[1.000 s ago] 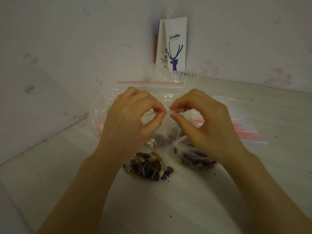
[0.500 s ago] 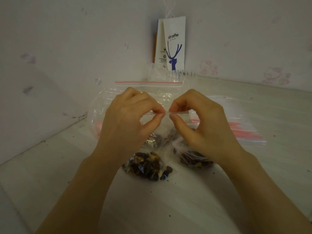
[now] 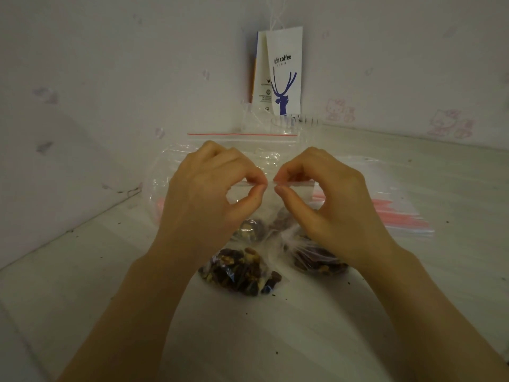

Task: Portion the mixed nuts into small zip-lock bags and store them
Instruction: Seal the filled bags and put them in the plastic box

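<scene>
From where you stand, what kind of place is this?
Probably a home: cartoon stickers on the wall, a paper coffee bag in the corner, small bags of nuts on a pale surface.

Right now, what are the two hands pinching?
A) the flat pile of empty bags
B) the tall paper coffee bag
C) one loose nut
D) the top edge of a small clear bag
D: the left hand and the right hand each pinch the top edge of the small clear bag between thumb and fingertips, with nuts showing in its bottom.
</scene>
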